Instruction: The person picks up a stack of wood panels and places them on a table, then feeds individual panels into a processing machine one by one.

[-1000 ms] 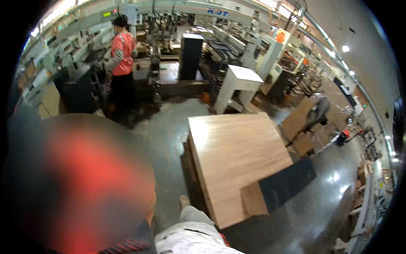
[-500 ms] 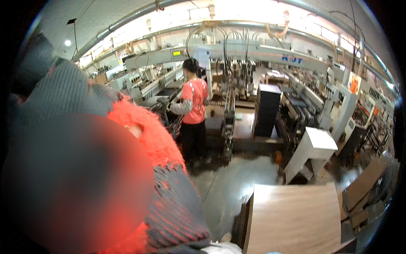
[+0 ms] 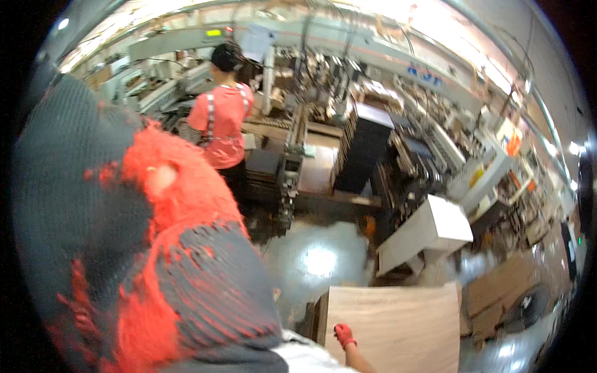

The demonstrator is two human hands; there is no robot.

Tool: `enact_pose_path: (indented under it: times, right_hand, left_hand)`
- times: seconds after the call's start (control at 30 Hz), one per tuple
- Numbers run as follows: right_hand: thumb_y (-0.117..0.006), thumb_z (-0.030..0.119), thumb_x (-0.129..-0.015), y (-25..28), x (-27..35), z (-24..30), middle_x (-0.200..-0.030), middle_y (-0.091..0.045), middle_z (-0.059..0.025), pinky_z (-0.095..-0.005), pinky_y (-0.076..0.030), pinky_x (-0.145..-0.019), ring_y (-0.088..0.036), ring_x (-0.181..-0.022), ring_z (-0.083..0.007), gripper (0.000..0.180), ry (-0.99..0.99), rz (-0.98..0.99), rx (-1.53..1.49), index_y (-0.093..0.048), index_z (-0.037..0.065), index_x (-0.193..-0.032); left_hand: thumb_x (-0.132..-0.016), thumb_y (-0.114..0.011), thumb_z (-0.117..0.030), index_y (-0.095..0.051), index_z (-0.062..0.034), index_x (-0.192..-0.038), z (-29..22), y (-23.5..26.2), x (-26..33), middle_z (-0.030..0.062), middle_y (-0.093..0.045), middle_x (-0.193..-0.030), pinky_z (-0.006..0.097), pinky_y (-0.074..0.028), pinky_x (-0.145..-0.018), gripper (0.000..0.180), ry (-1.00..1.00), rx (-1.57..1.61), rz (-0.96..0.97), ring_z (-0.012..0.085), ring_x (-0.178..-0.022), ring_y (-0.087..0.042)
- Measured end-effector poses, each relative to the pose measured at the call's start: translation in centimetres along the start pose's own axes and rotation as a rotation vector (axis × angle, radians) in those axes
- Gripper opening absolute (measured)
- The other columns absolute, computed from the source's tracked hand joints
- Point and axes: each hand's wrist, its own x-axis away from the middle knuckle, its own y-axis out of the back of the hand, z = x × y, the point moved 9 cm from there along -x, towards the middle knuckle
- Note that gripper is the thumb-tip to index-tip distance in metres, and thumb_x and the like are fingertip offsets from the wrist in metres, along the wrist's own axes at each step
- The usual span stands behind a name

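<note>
My left hand, in a grey knit glove with a red coated palm, is raised very close to the camera and fills the left side of the view. Its fingers are blurred and nothing shows in it. My right hand, in a red glove, lies at the near left edge of a pale wooden board on top of a stack, fingers curled on the edge. My forearm comes up from the lower edge.
A person in a red shirt and dark cap stands with their back to me at a long machine line. A dark stack of panels and a white cabinet stand beyond the glossy floor. More boards lie at right.
The view has swung to the right and down. My left glove stays close to the lens. My right hand has come into view on the board's edge.
</note>
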Motion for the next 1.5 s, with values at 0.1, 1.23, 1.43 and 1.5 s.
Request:
enact_pose_path:
  times: [0.1, 1.23, 1.43, 1.5]
  right_hand:
    - [-0.053, 0.032, -0.085, -3.6, 3.1, 0.6, -0.070, -0.065, -0.0173, -0.0408, -0.048, -0.064, -0.063, -0.068, -0.0278, 0.034, -0.239, 0.063, 0.026, -0.069, 0.001, -0.082]
    - [-0.066, 0.023, -0.082, 37.6, -48.2, 54.2, -0.104, -0.063, -0.0195, -0.0447, -0.047, -0.084, -0.059, -0.098, -0.0394, 0.026, 0.477, -0.495, 0.376, -0.062, 0.002, -0.097]
    - [-0.071, 0.002, -0.079, 44.2, -46.0, 73.4, -0.133, -0.057, -0.0123, -0.0316, -0.043, -0.105, -0.056, -0.121, -0.0254, 0.055, 0.867, -0.224, 0.098, -0.056, 0.003, -0.132]
    - [-0.071, 0.002, -0.080, 45.2, -46.2, 76.2, -0.131, -0.058, -0.0123, -0.0318, -0.044, -0.103, -0.057, -0.119, -0.0255, 0.053, 0.860, -0.188, 0.117, -0.057, 0.003, -0.131]
  left_hand:
    - [-0.086, -0.060, -0.009, -0.062, 0.0009, -0.107, 7.8, -2.2, -0.3, 0.0117, -0.065, -0.105, 0.038, -0.048, -0.090, 0.023, -0.011, 0.042, -0.021, 0.0249, -0.096, -0.063]
    - [-0.077, -0.076, -0.016, -0.070, 0.0000, -0.102, 50.3, -61.1, 16.8, 0.0173, -0.046, -0.145, 0.040, -0.033, -0.110, 0.031, 1.178, 0.533, 0.475, 0.0302, -0.138, -0.038]
    - [-0.089, -0.061, -0.053, -0.068, 0.0018, -0.099, 48.1, -71.3, 12.4, 0.0258, -0.059, -0.125, 0.049, -0.037, -0.105, 0.056, 1.130, 1.312, 0.636, 0.0362, -0.122, -0.052]
    - [-0.091, -0.061, -0.052, -0.067, 0.0034, -0.111, 47.8, -74.1, 10.0, 0.0242, -0.056, -0.127, 0.045, -0.041, -0.102, 0.059, 0.881, 1.544, 0.812, 0.0333, -0.121, -0.053]
